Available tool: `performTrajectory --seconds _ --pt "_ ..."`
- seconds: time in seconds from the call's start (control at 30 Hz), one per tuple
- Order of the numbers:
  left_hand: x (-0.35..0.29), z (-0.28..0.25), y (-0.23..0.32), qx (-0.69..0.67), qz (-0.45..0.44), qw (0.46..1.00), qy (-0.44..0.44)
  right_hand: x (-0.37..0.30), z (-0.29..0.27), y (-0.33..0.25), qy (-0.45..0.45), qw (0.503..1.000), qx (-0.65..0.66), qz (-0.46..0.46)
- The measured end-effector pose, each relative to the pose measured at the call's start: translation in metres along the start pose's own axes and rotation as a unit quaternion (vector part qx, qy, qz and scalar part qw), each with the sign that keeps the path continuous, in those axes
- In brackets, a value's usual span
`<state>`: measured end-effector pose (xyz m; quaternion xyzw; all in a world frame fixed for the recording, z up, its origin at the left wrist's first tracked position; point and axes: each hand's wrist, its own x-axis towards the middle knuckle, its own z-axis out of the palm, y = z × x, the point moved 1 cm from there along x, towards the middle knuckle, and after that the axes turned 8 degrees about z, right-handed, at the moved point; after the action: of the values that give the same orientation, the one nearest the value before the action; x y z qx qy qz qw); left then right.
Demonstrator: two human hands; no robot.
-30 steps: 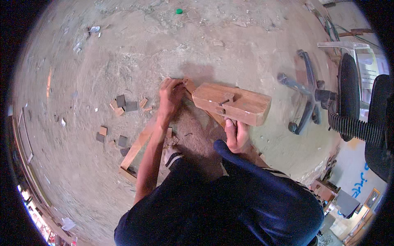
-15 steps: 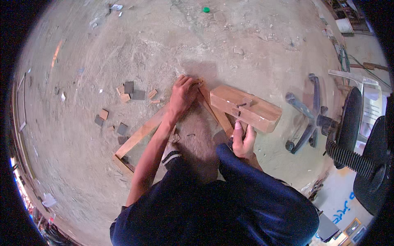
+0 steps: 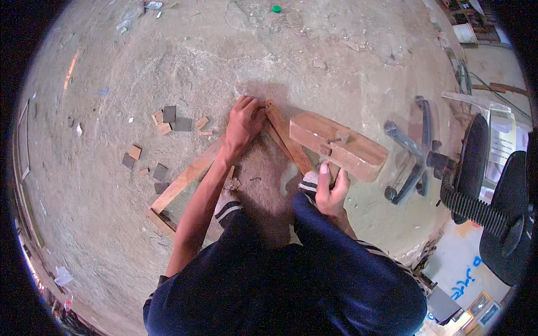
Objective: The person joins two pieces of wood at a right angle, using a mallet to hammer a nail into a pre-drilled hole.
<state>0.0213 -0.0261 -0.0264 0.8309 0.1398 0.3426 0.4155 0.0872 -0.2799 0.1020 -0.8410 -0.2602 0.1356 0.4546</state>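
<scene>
Over the floor (image 3: 347,67) in the head view, a wooden mallet (image 3: 336,147) was gripped by its handle (image 3: 334,169) in the right hand (image 3: 332,193). The left hand (image 3: 245,124) was curled at the far end of a wooden strip (image 3: 290,139) slanting to the right foot (image 3: 309,180); what it held could not be told.

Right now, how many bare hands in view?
2. The left hand is at the far end of a wooden strip; the right hand grips the wooden mallet. The left fingertips are partly hidden.

Smooth wooden mallet (image 3: 343,151), rough floor (image 3: 190,67)
</scene>
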Motion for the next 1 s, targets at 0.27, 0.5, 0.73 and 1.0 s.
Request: performTrajectory --seconds 0.27,0.5,0.73,1.0 --pt "-0.002 -0.009 0.004 -0.001 0.013 1.0 -0.005 0.002 0.004 -0.023 -0.029 0.994 0.055 0.087" --pt "0.002 -0.021 0.015 0.007 0.047 0.998 -0.037 0.005 0.007 -0.021 -0.018 0.991 0.077 0.104" --pt "0.016 -0.071 -0.031 0.006 0.092 0.975 -0.203 0.008 0.007 0.003 0.012 0.986 0.109 0.127" --pt "0.004 -0.104 -0.037 0.044 0.067 0.938 -0.338 0.02 -0.022 0.031 0.081 0.994 0.027 0.074"
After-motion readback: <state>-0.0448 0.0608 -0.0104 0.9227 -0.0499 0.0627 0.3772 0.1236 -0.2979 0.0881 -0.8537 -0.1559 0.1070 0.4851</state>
